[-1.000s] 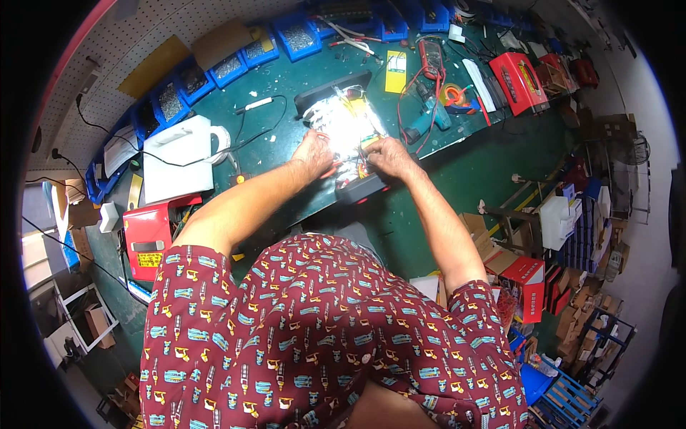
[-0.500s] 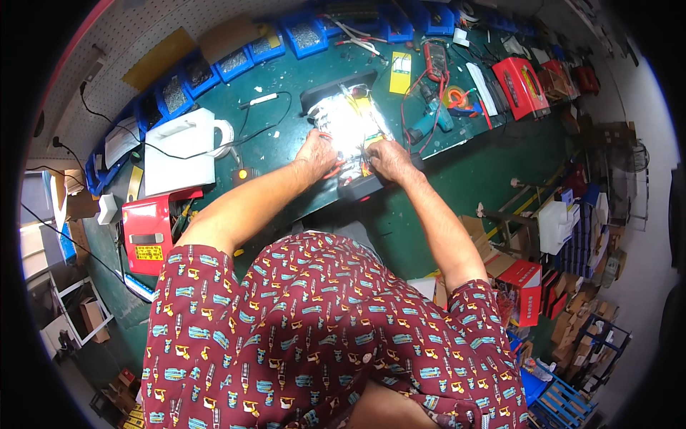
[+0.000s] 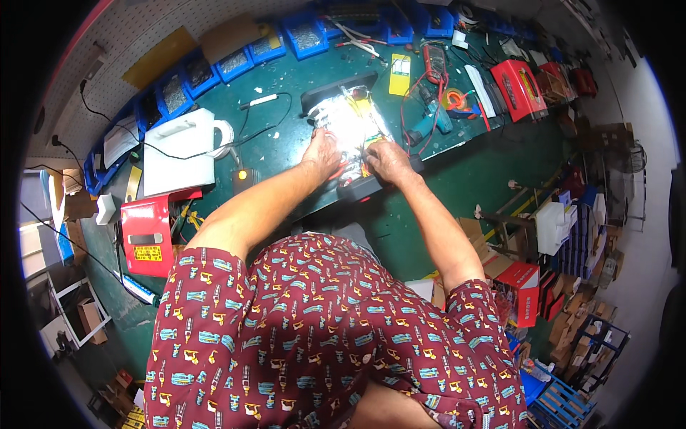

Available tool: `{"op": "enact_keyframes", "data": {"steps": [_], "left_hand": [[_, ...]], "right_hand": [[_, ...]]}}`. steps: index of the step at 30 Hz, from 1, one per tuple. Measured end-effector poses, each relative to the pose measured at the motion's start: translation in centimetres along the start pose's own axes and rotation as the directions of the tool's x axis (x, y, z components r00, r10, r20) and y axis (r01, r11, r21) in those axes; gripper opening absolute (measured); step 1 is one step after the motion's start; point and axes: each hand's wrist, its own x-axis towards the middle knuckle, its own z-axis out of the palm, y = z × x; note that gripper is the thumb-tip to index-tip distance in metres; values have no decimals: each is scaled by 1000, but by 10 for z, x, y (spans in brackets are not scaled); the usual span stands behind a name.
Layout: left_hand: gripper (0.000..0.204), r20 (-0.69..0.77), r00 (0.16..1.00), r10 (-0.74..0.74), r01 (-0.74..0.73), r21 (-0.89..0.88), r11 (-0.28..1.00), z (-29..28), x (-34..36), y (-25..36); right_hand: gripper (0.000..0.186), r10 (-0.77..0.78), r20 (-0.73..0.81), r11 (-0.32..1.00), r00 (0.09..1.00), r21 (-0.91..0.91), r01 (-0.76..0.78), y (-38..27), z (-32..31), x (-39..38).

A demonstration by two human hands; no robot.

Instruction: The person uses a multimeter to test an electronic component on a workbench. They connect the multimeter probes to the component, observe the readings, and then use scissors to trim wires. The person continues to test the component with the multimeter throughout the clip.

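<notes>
An opened electrical device [image 3: 359, 187] with dark end panels lies at the near edge of the green workbench, its inside washed out by a bright light. Over its left side, my left hand [image 3: 323, 153] is closed around a red-handled tool [image 3: 339, 171]; the tool's working end is lost in the glare. My right hand [image 3: 390, 161] reaches over the device's right side, fingers pinched together among coloured wires [image 3: 369, 146]. What sits between those fingertips is hidden.
A white plastic housing [image 3: 179, 157] and a red metal cover [image 3: 146, 236] stand to the left. On the right lie a teal power drill [image 3: 431, 123], a red multimeter [image 3: 434, 57] and another red cover [image 3: 519, 89]. Blue parts bins [image 3: 305, 37] line the back.
My left hand has shifted slightly to the right and turned a little, still holding the red-handled tool. My right hand stays at nearly the same spot among the wires.
</notes>
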Motion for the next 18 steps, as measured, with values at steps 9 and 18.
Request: {"op": "enact_keyframes", "data": {"steps": [9, 18], "left_hand": [[30, 60, 997, 50, -37, -195, 980, 10, -1, -2], [27, 0, 995, 96, -93, -266, 960, 5, -11, -9]], "right_hand": [[16, 145, -409, 989, 901, 74, -126, 18, 3, -22], [15, 258, -467, 963, 846, 190, -189, 9, 11, -40]]}}
